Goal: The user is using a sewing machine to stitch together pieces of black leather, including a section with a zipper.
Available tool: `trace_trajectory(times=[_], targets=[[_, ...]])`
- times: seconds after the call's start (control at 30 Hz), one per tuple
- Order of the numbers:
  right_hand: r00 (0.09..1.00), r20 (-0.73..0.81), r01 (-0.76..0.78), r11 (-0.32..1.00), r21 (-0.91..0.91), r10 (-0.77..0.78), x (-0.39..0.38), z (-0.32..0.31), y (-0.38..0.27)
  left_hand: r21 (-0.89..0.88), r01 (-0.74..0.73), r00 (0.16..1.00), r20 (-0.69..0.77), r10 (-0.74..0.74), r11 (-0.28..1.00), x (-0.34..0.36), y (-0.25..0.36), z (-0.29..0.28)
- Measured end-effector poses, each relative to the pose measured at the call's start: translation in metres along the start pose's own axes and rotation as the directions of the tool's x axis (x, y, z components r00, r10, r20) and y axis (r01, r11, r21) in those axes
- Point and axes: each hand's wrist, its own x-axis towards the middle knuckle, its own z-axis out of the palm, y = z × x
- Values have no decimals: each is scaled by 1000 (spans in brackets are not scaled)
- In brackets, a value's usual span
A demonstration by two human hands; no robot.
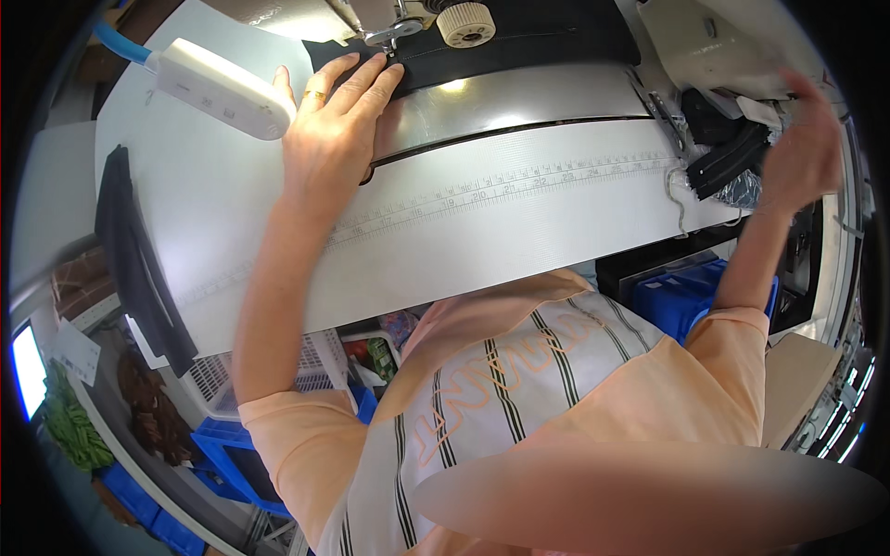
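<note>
The left hand (329, 139) lies palm down, reaching onto black fabric (547, 42) near the needle area of a sewing machine (732, 46). The right hand (802, 157), motion-blurred, appears beside dark strips (731, 162).

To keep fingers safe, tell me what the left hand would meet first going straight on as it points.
Most likely the presser foot, just beyond the left hand, whose fingertips lie on the black fabric; the exact gap is hard to judge from this view.

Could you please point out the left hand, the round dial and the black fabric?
Left hand (329, 134): head view, back of the hand.
Round dial (466, 26): head view, its front face.
Black fabric (556, 44): head view, stretch right of the dial.
</note>
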Motion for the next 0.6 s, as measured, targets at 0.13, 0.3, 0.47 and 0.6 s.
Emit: trace_trajectory(times=[0.13,0.3,0.47,0.6], targets=[[764,641,-14,992,129,-73,-35,147,-87,-11,-22,997,-70,21,1000,-3,-1,-2],[779,609,95,987,126,-153,-51,208,-63,-160,-28,994,-111,10,987,-2,-2,2],[748,627,173,976,131,-216,-40,208,-62,-301,-23,999,-46,10,953,-8,-7,4],[785,535,260,950,174,-313,-37,208,-64,-302,-36,998,-59,20,953,-8,-10,8]])
